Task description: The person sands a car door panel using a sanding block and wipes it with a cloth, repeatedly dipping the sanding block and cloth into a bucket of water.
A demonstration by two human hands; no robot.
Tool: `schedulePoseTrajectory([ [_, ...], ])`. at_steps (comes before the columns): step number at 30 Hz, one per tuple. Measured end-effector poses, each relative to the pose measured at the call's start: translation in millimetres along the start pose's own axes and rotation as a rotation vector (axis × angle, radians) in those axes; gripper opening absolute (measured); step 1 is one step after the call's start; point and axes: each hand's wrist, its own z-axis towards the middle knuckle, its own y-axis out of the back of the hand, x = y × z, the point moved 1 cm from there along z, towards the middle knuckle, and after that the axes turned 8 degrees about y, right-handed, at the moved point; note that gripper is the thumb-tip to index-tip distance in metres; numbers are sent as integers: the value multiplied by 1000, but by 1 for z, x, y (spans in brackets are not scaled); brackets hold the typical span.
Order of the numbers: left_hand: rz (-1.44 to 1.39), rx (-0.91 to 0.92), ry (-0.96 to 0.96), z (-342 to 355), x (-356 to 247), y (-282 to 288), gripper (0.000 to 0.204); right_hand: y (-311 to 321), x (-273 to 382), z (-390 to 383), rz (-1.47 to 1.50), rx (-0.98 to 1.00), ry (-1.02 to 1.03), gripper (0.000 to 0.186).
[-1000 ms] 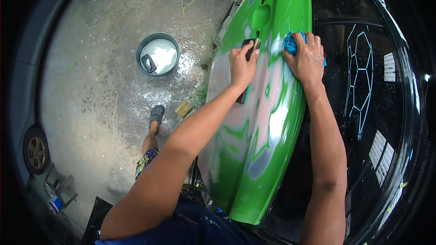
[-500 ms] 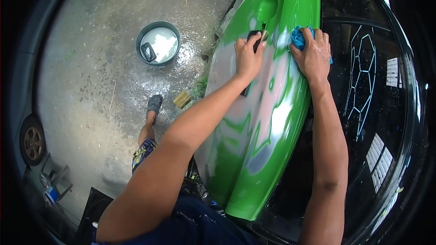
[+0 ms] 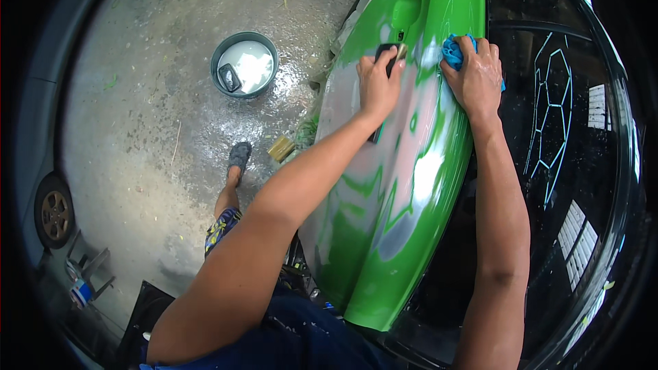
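Observation:
My left hand [image 3: 380,85] is closed round a long dark sanding block [image 3: 386,51], with a tan strip showing at its far end. The block lies against a green car door panel [image 3: 387,288], which is wet and carries sanded grey and pinkish patches. Much of the block is hidden under my fingers and palm. Further right, my right hand [image 3: 481,81] grips a bunched blue cloth [image 3: 458,53] on the panel's upper edge by the dark window. Beyond my left hand sits a recessed door handle cup [image 3: 406,10].
A round grey-green bucket [image 3: 218,89] of cloudy water stands on the wet concrete floor, a dark block [image 3: 229,77] inside it. A tan roll-like piece [image 3: 280,149] lies beside the panel near my clog-covered foot [image 3: 240,156]. Another vehicle's wheel [image 3: 54,210] is at far left.
The whole view has shifted slightly, so the bucket and floor appear a little further right. Both hands stay at nearly the same spots on the panel, still gripping the block and cloth.

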Motion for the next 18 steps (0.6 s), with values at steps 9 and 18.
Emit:
schedulePoseTrajectory([
  [9,10,-35,9,-5,2,1,39,0,-2,3,-37,31,-5,40],
  [18,73,-87,-55,-10,-3,5,37,-8,2,5,34,-1,0,38],
])
